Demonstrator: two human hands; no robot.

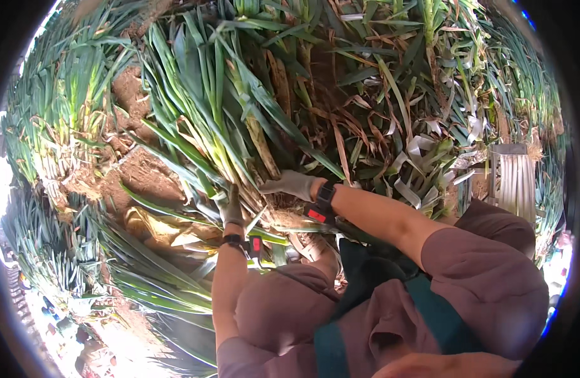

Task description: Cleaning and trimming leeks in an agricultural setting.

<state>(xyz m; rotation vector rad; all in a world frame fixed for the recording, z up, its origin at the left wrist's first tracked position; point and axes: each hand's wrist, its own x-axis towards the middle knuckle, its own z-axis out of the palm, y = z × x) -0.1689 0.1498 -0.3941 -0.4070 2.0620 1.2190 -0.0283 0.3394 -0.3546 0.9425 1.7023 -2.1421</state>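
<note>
A bundle of long green onions (208, 126) lies before me, its leaves fanning away to the upper left. My gloved left hand (230, 206) closes around the pale lower stalks at the left side of the bundle. From the right, my gloved right hand (291, 185) meets the lower stalks, at the foot of a thick brownish stalk (258, 142). Its fingers are partly hidden, but they appear closed on that stalk. Below and between my hands are stringy roots and stem ends (255, 201).
Piles of green onions stand at the left (69, 107) and lower left (157, 277). Bare soil (145, 173) shows beside the bundle. Dry leaves and pale peeled strips (419, 148) litter the right. A yellowish crumpled sheet (154, 227) lies left of my hands; a grey ribbed object (516, 176) stands far right.
</note>
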